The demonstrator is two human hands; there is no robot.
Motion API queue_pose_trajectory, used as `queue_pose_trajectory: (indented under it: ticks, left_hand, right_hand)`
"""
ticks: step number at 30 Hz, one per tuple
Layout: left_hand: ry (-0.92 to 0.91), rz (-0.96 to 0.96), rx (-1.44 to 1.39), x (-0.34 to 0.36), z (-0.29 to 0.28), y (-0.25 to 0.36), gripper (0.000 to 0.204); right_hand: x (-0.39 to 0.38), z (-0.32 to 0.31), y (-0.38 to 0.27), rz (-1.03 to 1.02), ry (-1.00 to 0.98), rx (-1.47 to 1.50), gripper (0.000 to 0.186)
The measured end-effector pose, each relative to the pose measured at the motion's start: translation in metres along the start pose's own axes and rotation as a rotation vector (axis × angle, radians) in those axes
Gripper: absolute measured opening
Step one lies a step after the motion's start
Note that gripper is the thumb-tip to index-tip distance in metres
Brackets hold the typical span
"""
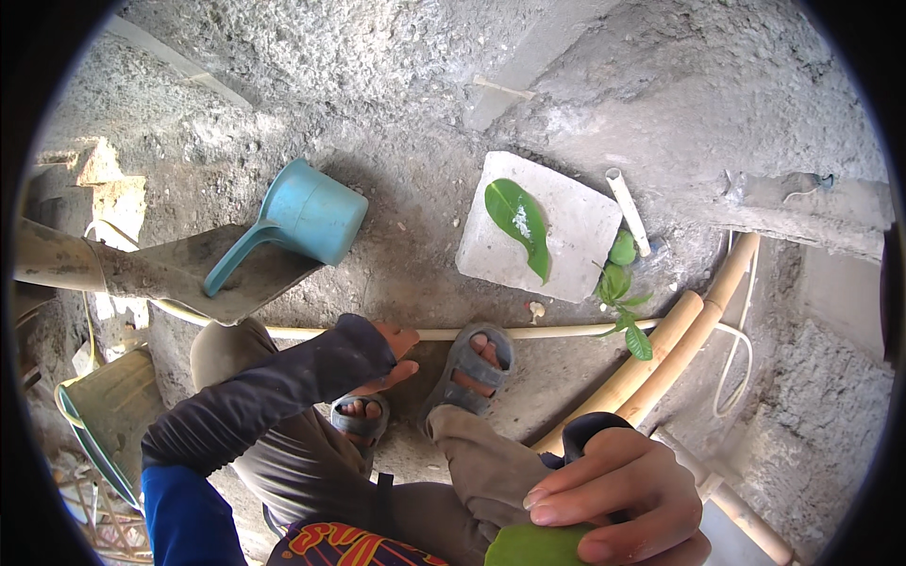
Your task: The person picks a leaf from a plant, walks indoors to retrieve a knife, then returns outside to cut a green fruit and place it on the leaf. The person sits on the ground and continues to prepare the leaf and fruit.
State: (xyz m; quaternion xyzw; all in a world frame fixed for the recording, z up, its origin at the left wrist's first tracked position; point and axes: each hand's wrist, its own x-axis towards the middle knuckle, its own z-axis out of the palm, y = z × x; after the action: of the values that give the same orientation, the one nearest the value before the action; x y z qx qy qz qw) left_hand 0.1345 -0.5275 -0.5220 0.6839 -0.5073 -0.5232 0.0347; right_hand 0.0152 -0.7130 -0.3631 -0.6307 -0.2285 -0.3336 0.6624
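Observation:
At the lower edge, my right hand (628,491) has its fingers closed on a bright green leaf (533,547), mostly cut off by the picture's edge. My left hand (389,357) hangs over my knee, fingers apart and holding nothing; the dark sleeve hides part of it. Ahead of me lies a pale square slab (576,212) on the ground. On it rests a large green leaf (510,212) bearing white crumbs. By the slab's right edge are a round green thing (623,248), perhaps a fruit, and a small leafy sprig (618,292).
A blue dipper (316,212) lies tilted on a shovel blade (226,302) at the left. A short white pipe (628,209) lies right of the slab. Bamboo poles (651,354) and a thin pale hose (434,334) cross the ground. A green bucket (113,415) lies tipped at left.

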Motion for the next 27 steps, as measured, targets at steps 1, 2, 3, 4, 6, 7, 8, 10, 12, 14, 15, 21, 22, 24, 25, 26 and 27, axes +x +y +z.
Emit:
queue_pose_trajectory:
  ticks: [1,2,3,4,6,7,8,10,12,14,15,21,22,24,25,26,27]
  left_hand:
    - [0.016,0.008,0.005,0.000,0.000,0.000,0.049]
    - [0.028,0.015,0.002,-0.001,0.000,0.000,0.049]
    - [0.043,0.022,0.000,-0.002,0.000,0.000,0.049]
    - [0.037,0.018,0.004,-0.002,0.000,0.001,0.048]
    - [0.036,0.011,0.006,-0.002,0.000,0.002,0.048]
    - [0.025,0.008,-0.002,-0.002,0.000,0.003,0.049]
    - [0.025,0.006,-0.013,-0.002,-0.001,0.004,0.049]
    - [0.004,-0.016,-0.013,-0.004,-0.002,0.006,0.049]
    - [-0.005,-0.017,0.013,-0.002,-0.005,0.007,0.050]
    - [-0.026,-0.028,-0.001,-0.002,-0.006,0.008,0.051]
    - [-0.027,-0.038,-0.007,-0.002,-0.007,0.008,0.052]
    - [-0.057,-0.037,-0.016,-0.001,-0.006,0.008,0.053]
    - [-0.052,-0.037,-0.015,-0.001,-0.006,0.008,0.053]
    - [-0.056,-0.052,-0.027,-0.001,-0.006,0.008,0.053]
    - [-0.059,-0.051,-0.024,-0.001,-0.006,0.007,0.053]
    - [-0.052,-0.048,-0.029,-0.002,-0.007,0.008,0.053]
    - [-0.047,-0.046,-0.033,-0.002,-0.007,0.007,0.053]
  right_hand:
    - [0.000,-0.001,0.001,-0.001,0.005,0.003,0.016]
    - [0.000,-0.001,0.000,-0.002,0.009,0.005,0.016]
    - [-0.002,-0.004,0.002,-0.042,-0.021,0.019,0.016]
    - [-0.004,-0.006,0.002,-0.061,-0.035,0.024,0.018]
    - [-0.010,-0.011,0.004,-0.082,-0.047,0.028,0.021]
    - [-0.014,-0.015,0.004,-0.033,-0.057,0.046,0.024]
    - [-0.018,-0.018,0.003,0.017,-0.066,0.063,0.026]
    - [-0.026,-0.026,0.005,0.085,-0.004,0.147,0.031]
    - [-0.046,-0.024,0.026,0.091,0.286,-0.072,0.032]
    - [-0.062,-0.045,0.043,0.386,0.340,-0.256,0.045]
    - [-0.076,-0.051,0.058,0.480,0.465,-0.513,0.043]
    - [-0.146,-0.092,0.131,1.035,0.772,-0.638,0.031]
    - [-0.151,-0.096,0.138,1.035,0.692,-0.720,0.031]
    - [-0.155,-0.100,0.151,1.016,0.535,-0.875,0.030]
    - [-0.156,-0.101,0.157,0.970,0.515,-0.882,0.030]
    - [-0.156,-0.103,0.163,0.917,0.497,-0.889,0.031]
    - [-0.155,-0.105,0.169,0.886,0.494,-0.883,0.032]
